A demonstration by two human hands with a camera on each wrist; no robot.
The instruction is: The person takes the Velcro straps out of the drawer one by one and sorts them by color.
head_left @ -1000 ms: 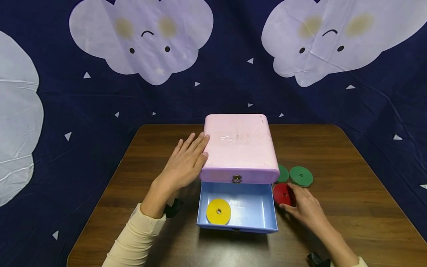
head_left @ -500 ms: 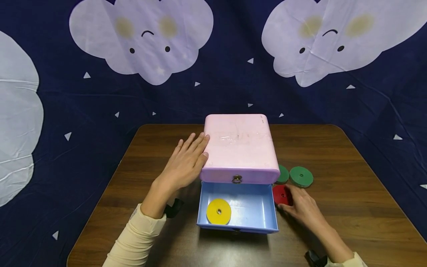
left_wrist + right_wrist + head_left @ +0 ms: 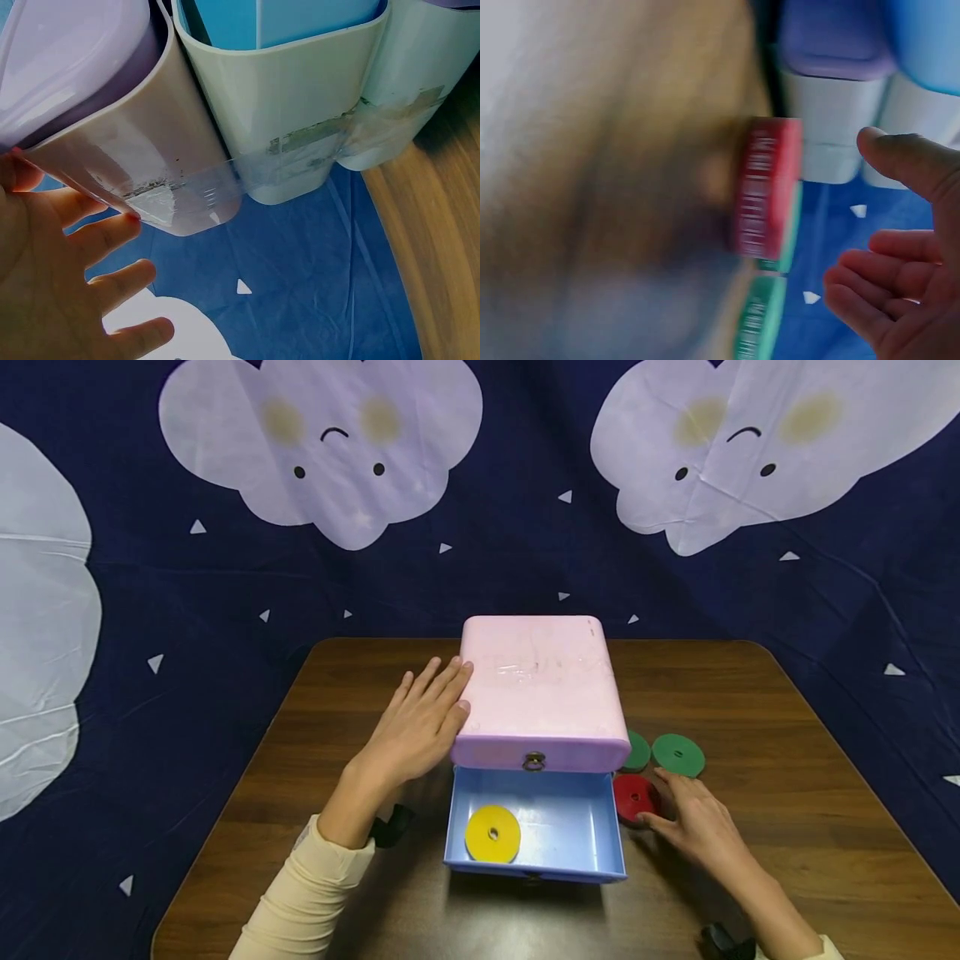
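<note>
Red disc [image 3: 634, 797] sits right of centre in the head view, beside the open blue drawer [image 3: 534, 822]; my right hand [image 3: 697, 823] touches it with relaxed fingers. I judge it light, stiff, best pinched by its rim. My left hand [image 3: 417, 727] rests flat against the pink box [image 3: 540, 689]. Bare table [image 3: 787, 827] lies lower right.

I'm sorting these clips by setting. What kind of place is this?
Probably a staged indoor tabletop set: a wooden table before a navy cloud-print backdrop, with a pink drawer box and coloured discs.
</note>
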